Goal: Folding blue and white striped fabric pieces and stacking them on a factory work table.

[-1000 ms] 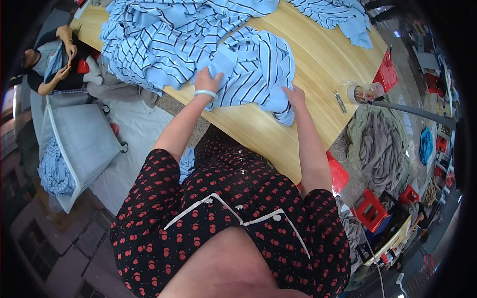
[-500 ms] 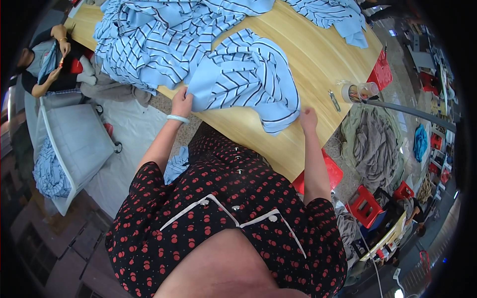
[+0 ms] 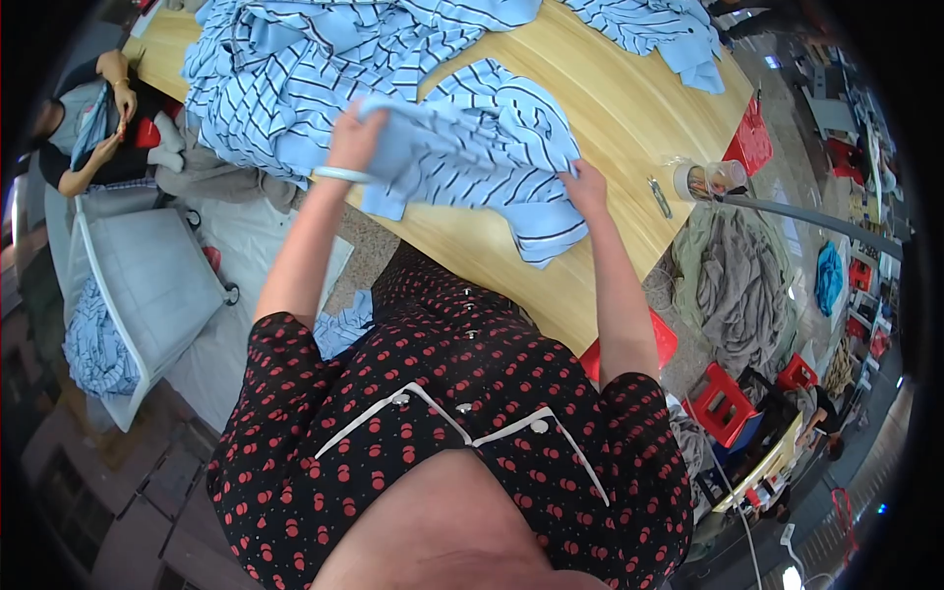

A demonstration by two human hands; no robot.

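A light-blue garment with dark and white stripes (image 3: 492, 138) lies partly on the wooden table (image 3: 629, 128), its left part lifted off the top. My left hand (image 3: 356, 140), with a pale bangle at the wrist, is closed on the garment's left edge and somewhat smeared by motion. At the garment's right edge my right hand (image 3: 587, 187) pinches the cloth. Between the two hands the fabric is stretched and blurred. Below it, a plain blue corner rests near the table's front edge.
A heap of the same striped cloth (image 3: 285, 88) covers the table's far left. More lies at the far right (image 3: 659, 39). Small snips (image 3: 660, 197) and a clear cup (image 3: 723, 177) sit by the right edge. A co-worker (image 3: 88, 123) sits left, beyond a white cart (image 3: 157, 285).
My left hand has moved up and away, raising the garment's left edge. My right hand has shifted left and farther out, and now grips the garment's right edge.
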